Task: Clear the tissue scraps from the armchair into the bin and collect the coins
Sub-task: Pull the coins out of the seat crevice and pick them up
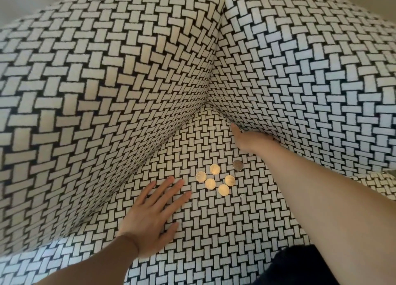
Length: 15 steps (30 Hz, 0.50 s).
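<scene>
Several coins [216, 180] lie in a loose cluster on the seat of the armchair [210, 224], which is covered in black-and-white basket-weave fabric. One greyer coin [237, 165] sits apart at the cluster's right. My left hand [154, 212] rests flat on the seat with fingers spread, its fingertips just left of the coins. My right hand [249, 141] reaches past the coins to the crease between the seat and the right armrest; its fingers are tucked into that gap and hidden, only the thumb shows. No tissue scraps or bin are in view.
The chair's backrest [107, 81] rises on the left and the right armrest [310, 81] on the right, meeting at a deep corner seam. A dark piece of clothing [300, 267] shows at the bottom right.
</scene>
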### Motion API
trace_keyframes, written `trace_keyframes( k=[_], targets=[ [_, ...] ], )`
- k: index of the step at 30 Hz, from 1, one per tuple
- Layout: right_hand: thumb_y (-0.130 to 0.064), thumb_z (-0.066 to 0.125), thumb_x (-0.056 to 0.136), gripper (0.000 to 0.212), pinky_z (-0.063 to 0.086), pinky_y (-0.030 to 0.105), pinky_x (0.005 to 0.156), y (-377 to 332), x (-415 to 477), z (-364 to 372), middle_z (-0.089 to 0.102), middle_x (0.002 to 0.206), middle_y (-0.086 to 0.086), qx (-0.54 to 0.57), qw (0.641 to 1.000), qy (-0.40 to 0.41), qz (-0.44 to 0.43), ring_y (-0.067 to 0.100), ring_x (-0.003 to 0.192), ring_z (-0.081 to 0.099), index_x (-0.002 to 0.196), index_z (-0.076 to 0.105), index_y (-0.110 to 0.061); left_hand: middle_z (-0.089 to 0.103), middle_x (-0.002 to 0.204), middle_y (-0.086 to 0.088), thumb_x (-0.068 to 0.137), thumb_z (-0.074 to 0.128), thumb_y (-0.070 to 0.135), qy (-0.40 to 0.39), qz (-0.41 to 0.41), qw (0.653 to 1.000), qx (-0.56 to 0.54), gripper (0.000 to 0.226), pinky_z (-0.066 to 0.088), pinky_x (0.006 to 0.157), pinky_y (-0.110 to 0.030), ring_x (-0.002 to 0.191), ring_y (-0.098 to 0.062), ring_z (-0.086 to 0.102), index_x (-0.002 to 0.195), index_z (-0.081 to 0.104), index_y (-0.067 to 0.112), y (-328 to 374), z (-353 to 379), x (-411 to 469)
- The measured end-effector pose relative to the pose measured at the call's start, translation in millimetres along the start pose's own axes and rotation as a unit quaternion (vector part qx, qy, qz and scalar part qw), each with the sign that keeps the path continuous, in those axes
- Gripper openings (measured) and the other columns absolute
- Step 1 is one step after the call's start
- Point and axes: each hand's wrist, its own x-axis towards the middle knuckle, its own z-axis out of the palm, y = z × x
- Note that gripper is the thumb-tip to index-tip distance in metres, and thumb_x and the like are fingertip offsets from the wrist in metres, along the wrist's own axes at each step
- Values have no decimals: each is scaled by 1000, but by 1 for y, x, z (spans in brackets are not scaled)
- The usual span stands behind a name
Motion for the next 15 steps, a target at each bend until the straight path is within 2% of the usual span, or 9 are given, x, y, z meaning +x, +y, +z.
trace_keyframes(
  k=[5,10,13,15],
  targets=[
    [-79,-7,75,105,17,49,114,-11,0,-1,17,154,19,-57,998,-11,22,38,139,18,149,13,-7,14,158,0,85,39,50,2,0,1000,0,72,14,111,-46,144,-22,13,150,17,28,0,1,-1],
    [-81,-5,74,108,38,41,105,-8,-5,-1,33,149,16,-29,999,-10,-34,33,131,38,147,26,-8,15,157,0,85,40,49,7,0,1000,-9,71,16,110,-46,144,-22,14,150,19,28,0,0,-1],
    [-80,-4,76,107,41,36,101,2,-9,4,41,144,15,-52,996,15,-77,31,126,44,141,39,-6,16,157,0,85,40,48,12,2,1000,-10,71,16,111,-47,144,-22,14,150,19,28,-1,0,-1],
    [-81,4,77,105,41,33,98,12,-12,8,44,141,15,-26,996,31,-83,30,123,47,133,47,-3,17,157,0,85,40,48,14,3,1000,-11,70,16,111,-47,144,-22,14,150,20,28,-1,0,-1]
  ],
)
